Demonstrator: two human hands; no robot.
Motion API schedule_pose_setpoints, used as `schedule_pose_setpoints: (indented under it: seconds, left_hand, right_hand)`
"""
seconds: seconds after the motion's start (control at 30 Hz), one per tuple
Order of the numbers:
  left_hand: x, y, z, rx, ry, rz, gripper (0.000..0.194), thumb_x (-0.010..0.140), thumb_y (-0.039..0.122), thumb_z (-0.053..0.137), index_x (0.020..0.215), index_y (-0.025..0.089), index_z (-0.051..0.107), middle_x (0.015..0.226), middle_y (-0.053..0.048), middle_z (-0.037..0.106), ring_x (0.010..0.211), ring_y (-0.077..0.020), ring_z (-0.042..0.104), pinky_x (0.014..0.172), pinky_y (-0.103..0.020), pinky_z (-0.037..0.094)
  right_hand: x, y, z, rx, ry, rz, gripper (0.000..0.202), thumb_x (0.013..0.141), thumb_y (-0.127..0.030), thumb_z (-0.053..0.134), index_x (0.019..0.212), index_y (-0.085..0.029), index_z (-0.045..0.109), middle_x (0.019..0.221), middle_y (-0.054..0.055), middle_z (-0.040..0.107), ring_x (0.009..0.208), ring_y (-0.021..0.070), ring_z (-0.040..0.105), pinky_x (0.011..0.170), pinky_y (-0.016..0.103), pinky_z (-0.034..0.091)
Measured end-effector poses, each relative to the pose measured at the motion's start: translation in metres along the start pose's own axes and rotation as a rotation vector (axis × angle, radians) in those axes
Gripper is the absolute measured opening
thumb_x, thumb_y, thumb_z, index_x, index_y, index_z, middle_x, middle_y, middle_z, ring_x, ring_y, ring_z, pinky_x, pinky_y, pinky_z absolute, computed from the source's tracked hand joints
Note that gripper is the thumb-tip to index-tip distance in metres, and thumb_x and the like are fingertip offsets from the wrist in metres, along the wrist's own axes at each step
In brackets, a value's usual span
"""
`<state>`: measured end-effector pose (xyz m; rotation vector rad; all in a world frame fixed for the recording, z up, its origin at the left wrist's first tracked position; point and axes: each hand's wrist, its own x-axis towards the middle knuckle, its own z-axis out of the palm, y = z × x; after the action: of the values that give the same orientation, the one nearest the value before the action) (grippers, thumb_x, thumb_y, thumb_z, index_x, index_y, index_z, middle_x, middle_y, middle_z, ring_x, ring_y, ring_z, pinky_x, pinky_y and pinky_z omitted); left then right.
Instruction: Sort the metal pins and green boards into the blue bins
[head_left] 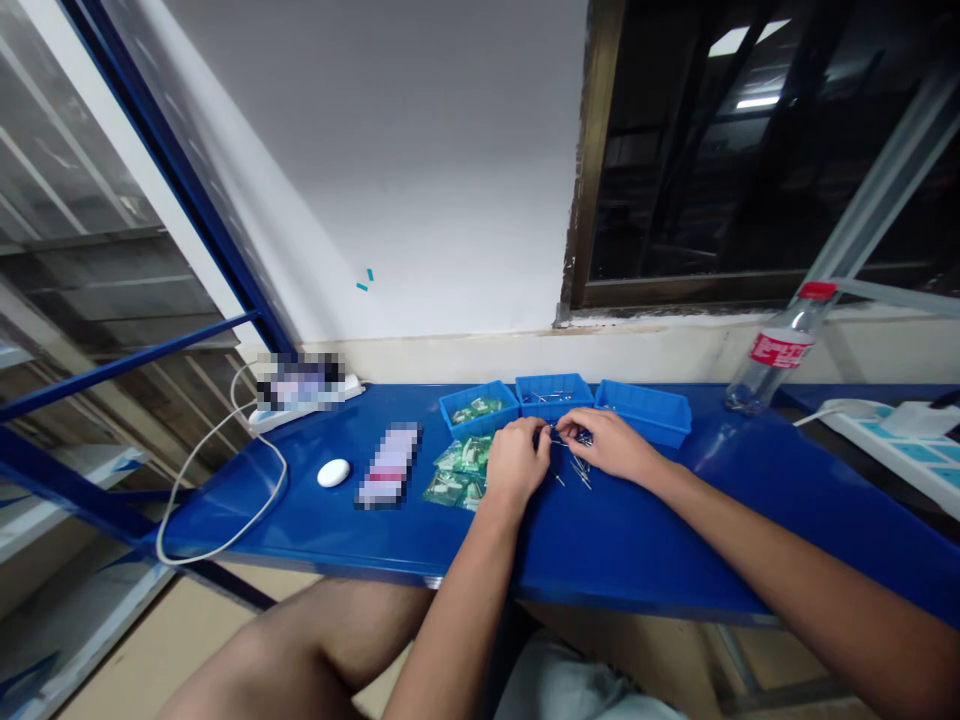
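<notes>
My left hand (519, 460) is closed, its fingers curled inward beside small plastic bags (463, 455) with green and white contents. What its fingertips hold, if anything, is too small to make out. Facing it, my right hand (606, 442) pinches at a thin metal piece, its fingertips close to those of the left. Below the right hand, loose thin metal pieces (581, 472) lie scattered on the blue table (600, 545). Just behind the hands stand three blue bins: the left bin (448, 418) holds similar bags, the middle bin (553, 382) some metal pieces, and the right bin (660, 425) is partly hidden.
Left of the bags lie a blurred-out flat object (390, 465) and a white oval object (334, 473). A white cable (281, 470) loops over the table's left edge from a power strip (307, 400). A red-capped bottle (780, 350) and another power strip (900, 445) are at the right.
</notes>
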<state>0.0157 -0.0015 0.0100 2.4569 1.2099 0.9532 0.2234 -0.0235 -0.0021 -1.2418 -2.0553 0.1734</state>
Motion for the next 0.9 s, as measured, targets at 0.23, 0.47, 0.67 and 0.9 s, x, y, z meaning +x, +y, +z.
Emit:
schedule_pose_setpoints:
  seconds: [0.23, 0.47, 0.67, 0.9]
  left_hand:
    - [0.0, 0.004, -0.003, -0.104, -0.016, -0.015, 0.031, 0.103, 0.026, 0.053, 0.129, 0.025, 0.07, 0.112, -0.007, 0.081, 0.104, -0.024, 0.076, 0.096, -0.033, 0.057]
    - [-0.001, 0.01, -0.005, -0.358, -0.06, -0.012, 0.033, 0.103, 0.028, 0.053, 0.128, 0.026, 0.074, 0.124, -0.001, 0.079, 0.106, -0.021, 0.077, 0.098, -0.03, 0.059]
    - [0.004, 0.004, -0.001, -0.571, 0.001, -0.11, 0.025, 0.099, 0.033, 0.065, 0.116, 0.022, 0.079, 0.118, -0.005, 0.081, 0.107, -0.0231, 0.078, 0.097, -0.033, 0.062]
    - [0.005, 0.001, 0.002, -0.692, 0.063, -0.152, 0.021, 0.093, 0.018, 0.07, 0.114, 0.021, 0.066, 0.1, -0.005, 0.083, 0.092, -0.0204, 0.08, 0.083, -0.029, 0.062]
  right_hand:
    - [0.003, -0.014, 0.0, 0.134, 0.181, 0.047, 0.015, 0.092, -0.022, 0.062, 0.099, -0.025, 0.074, 0.098, 0.006, 0.074, 0.082, 0.0225, 0.07, 0.078, 0.038, 0.06]
    - [0.002, -0.024, -0.001, 0.249, 0.246, 0.043, 0.007, 0.093, -0.025, 0.065, 0.092, -0.025, 0.072, 0.1, 0.006, 0.073, 0.091, 0.0236, 0.071, 0.082, 0.037, 0.06]
    - [0.002, -0.026, -0.003, 0.202, 0.25, -0.02, 0.008, 0.093, -0.021, 0.064, 0.09, -0.025, 0.07, 0.101, 0.006, 0.074, 0.096, 0.0244, 0.071, 0.088, 0.039, 0.058]
    - [0.0, -0.019, 0.003, 0.241, 0.194, 0.139, 0.011, 0.095, -0.029, 0.065, 0.102, -0.025, 0.072, 0.103, 0.004, 0.077, 0.085, 0.0222, 0.074, 0.08, 0.037, 0.059]
